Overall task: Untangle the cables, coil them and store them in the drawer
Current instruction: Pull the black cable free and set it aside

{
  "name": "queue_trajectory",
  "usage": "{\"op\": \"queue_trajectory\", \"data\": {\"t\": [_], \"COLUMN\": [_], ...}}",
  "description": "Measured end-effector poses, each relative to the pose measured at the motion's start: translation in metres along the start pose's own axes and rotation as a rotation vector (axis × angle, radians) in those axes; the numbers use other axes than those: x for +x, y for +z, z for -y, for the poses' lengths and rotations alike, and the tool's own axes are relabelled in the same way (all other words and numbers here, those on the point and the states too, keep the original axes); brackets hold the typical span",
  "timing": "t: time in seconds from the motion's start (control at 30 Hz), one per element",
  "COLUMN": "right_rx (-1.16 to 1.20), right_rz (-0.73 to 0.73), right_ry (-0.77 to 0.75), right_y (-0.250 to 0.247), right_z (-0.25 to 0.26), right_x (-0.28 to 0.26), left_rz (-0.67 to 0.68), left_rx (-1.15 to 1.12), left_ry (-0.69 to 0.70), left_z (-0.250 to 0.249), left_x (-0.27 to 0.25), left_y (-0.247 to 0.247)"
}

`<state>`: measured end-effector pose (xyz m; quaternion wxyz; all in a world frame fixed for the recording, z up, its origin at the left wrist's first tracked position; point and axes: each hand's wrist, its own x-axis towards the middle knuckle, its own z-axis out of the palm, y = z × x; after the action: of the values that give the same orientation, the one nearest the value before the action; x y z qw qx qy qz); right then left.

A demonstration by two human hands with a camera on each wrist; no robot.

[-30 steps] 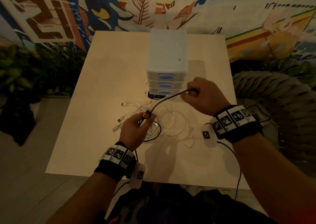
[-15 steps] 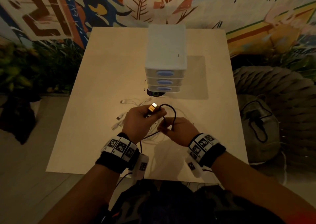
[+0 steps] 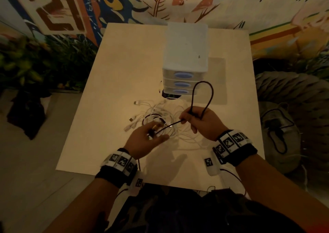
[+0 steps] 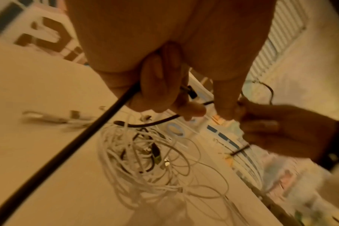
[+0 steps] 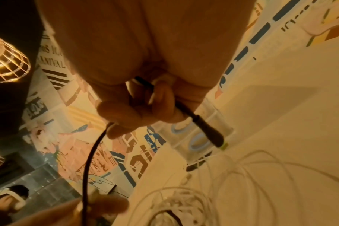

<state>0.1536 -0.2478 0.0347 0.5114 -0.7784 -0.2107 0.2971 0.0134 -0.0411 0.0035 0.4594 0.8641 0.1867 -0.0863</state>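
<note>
While the white cables (image 3: 160,115) lay in a loose tangle on the table (image 3: 124,68), between the hands and the drawer unit (image 3: 185,72), the black cable (image 3: 203,97) was already up in the air and mostly clear of them. The right hand (image 3: 204,122) had its fingers curled round two strands of it, so that a single tall loop stood up from the fist toward the drawers, its long axis running away from the person. From that fist a short straight run slanted down and left to the left hand (image 3: 147,138), which pinched the cable near its plug end between thumb and fingers, the other fingers loosely spread. In the right wrist view a dark plug (image 5: 209,130) stuck out past the curled fingers, so both ends seemed to be in hand. One dark strand (image 3: 151,117) showed among the white cables; whether it belonged to the same cable I could not tell. By my reading the coiling was just begun, with one turn made. The right hand was nearer the loop and the drawers, so the left would likely feed the slack across to it. All three drawers looked closed.
</note>
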Motion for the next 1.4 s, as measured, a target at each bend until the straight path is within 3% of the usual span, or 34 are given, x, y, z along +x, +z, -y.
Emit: {"op": "queue_trajectory", "data": {"t": [0.07,0.17,0.3,0.5,0.6,0.77,0.9,1.03,1.13,1.23,1.4], "right_rx": [0.033,0.076,0.051,0.049,0.044,-0.159,-0.300,-0.506,-0.473,-0.383,-0.367], "right_rz": [-0.018,-0.135,-0.248,-0.286,-0.222,0.130,0.267,0.136,0.018,-0.005,-0.036], "right_ry": [-0.066,-0.145,-0.168,-0.161,-0.187,-0.100,-0.083,-0.119,-0.130,-0.161,-0.247], "right_y": [-0.002,-0.013,-0.034,-0.042,-0.040,-0.004,0.041,0.063,0.055,0.039,0.031], "right_z": [0.015,0.034,0.045,0.040,0.046,0.041,0.017,0.004,0.012,0.032,0.052], "right_x": [0.004,0.014,0.022,0.014,0.006,0.010,0.036,0.060,0.063,0.058,0.051], "left_rz": [0.009,-0.107,-0.260,-0.365,-0.355,-0.297,-0.207,-0.132,-0.216,-0.303,-0.121], "left_rx": [0.132,0.160,0.066,-0.150,-0.252,-0.333,-0.324,-0.341,-0.370,-0.276,-0.075], "left_ry": [0.008,-0.018,0.054,0.076,0.096,0.180,0.266,0.363,0.339,0.248,0.132], "left_z": [-0.006,-0.001,0.013,0.012,-0.003,-0.029,-0.050,-0.065,-0.060,-0.038,-0.010], "left_x": [0.004,0.006,-0.002,0.003,0.005,0.006,0.005,0.002,0.001,0.007,0.023], "left_y": [0.006,0.004,-0.011,-0.028,-0.033,-0.039,-0.044,-0.052,-0.059,-0.062,-0.037]}}
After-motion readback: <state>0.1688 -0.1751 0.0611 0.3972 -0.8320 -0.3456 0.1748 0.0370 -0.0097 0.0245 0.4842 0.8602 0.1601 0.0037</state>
